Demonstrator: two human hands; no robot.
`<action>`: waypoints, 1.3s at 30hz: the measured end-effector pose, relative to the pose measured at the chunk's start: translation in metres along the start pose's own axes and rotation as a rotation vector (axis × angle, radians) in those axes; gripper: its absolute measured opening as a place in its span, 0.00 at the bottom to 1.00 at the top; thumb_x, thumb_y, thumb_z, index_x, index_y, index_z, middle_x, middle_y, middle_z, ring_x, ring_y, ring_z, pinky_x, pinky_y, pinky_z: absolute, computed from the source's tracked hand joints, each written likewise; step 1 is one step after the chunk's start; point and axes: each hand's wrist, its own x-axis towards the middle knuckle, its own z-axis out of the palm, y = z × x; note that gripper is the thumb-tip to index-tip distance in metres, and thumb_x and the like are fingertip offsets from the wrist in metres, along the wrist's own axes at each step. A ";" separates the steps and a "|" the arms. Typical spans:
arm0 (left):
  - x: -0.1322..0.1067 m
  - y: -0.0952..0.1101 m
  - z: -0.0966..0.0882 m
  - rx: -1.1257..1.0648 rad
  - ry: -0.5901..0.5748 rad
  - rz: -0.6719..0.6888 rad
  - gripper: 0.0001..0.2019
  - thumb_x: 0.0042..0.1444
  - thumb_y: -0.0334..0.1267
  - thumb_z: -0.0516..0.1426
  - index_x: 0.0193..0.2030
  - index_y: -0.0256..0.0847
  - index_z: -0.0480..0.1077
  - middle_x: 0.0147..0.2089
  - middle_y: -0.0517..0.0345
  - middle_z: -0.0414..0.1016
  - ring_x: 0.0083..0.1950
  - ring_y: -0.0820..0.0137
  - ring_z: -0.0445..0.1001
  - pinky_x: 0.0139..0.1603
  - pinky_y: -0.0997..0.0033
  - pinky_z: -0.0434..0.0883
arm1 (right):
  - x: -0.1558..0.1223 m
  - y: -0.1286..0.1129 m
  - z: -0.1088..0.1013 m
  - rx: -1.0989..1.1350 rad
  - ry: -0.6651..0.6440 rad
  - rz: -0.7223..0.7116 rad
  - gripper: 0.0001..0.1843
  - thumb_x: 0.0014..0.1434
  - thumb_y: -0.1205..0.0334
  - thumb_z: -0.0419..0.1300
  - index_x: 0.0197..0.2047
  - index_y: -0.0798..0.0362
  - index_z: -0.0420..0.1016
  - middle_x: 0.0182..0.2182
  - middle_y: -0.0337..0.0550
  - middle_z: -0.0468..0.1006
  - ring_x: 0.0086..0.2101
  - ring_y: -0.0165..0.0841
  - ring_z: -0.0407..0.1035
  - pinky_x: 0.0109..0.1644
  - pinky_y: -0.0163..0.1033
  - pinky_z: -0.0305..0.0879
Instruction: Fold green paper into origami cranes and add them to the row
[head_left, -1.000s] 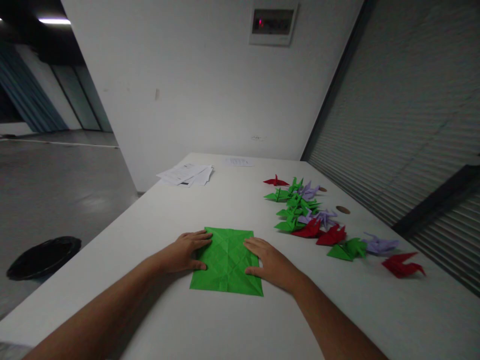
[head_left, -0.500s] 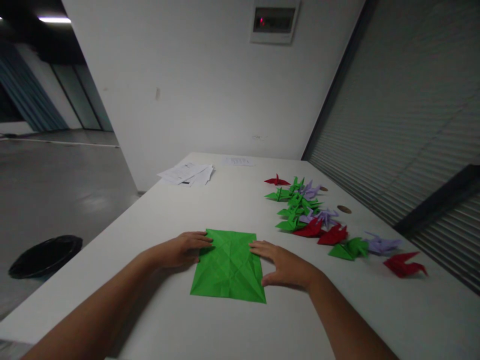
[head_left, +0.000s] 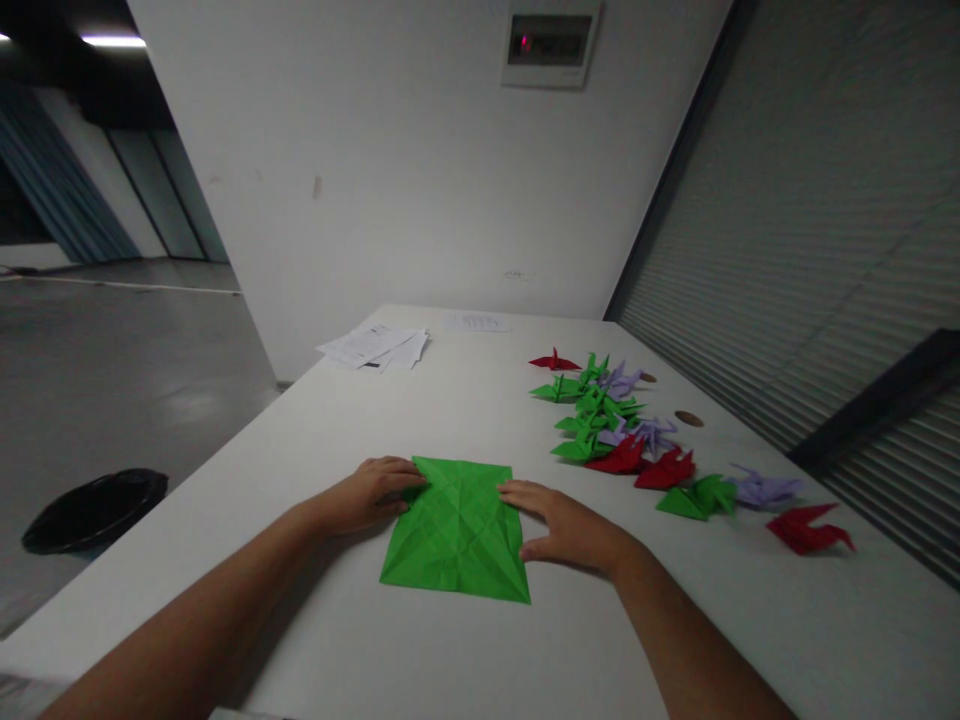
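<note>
A green square of origami paper point(head_left: 456, 530), marked with many crossing creases, lies flat on the white table point(head_left: 322, 640) in front of me. My left hand point(head_left: 373, 494) rests at its upper left edge, fingertips on the paper. On the opposite side, my right hand point(head_left: 566, 525) touches the right edge with outstretched fingers, its thumb apart and lower down by the same edge. Neither hand grips the sheet.
Folded paper cranes in green, red and purple point(head_left: 600, 405) are strewn along the table's right side. Printed sheets point(head_left: 375, 346) lie at the far left. A black-lined bin point(head_left: 94, 510) stands on the floor at left. Window blinds point(head_left: 810, 240) border the right.
My left thumb has shifted slightly up and inward to the paper's left edge. The sheet and my right hand have hardly moved.
</note>
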 end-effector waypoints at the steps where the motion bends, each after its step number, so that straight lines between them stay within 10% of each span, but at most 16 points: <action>1: 0.001 0.000 0.001 -0.001 0.004 -0.007 0.23 0.64 0.39 0.59 0.67 0.50 0.68 0.64 0.48 0.73 0.66 0.54 0.69 0.67 0.49 0.65 | 0.001 0.000 0.001 0.001 0.009 0.000 0.45 0.53 0.42 0.72 0.70 0.45 0.65 0.70 0.52 0.63 0.69 0.51 0.55 0.72 0.60 0.51; 19: -0.010 0.002 -0.015 -0.045 -0.122 0.022 0.42 0.47 0.54 0.70 0.69 0.49 0.64 0.71 0.45 0.65 0.72 0.45 0.60 0.71 0.44 0.59 | 0.013 -0.003 0.008 -0.056 0.192 -0.024 0.28 0.56 0.49 0.72 0.58 0.47 0.79 0.57 0.53 0.79 0.59 0.50 0.70 0.66 0.58 0.63; 26: -0.011 0.000 -0.010 -0.012 -0.052 0.033 0.37 0.54 0.38 0.63 0.71 0.49 0.60 0.70 0.47 0.66 0.71 0.49 0.63 0.71 0.47 0.60 | 0.015 -0.005 0.009 0.012 0.238 0.015 0.25 0.60 0.44 0.68 0.56 0.49 0.81 0.54 0.54 0.81 0.57 0.50 0.72 0.64 0.57 0.65; 39: 0.003 0.018 -0.003 0.070 0.004 0.012 0.28 0.61 0.45 0.59 0.68 0.48 0.65 0.61 0.44 0.75 0.61 0.50 0.71 0.64 0.49 0.63 | 0.011 -0.001 0.006 0.048 0.211 0.005 0.32 0.60 0.37 0.64 0.59 0.51 0.79 0.56 0.56 0.79 0.59 0.51 0.70 0.66 0.58 0.62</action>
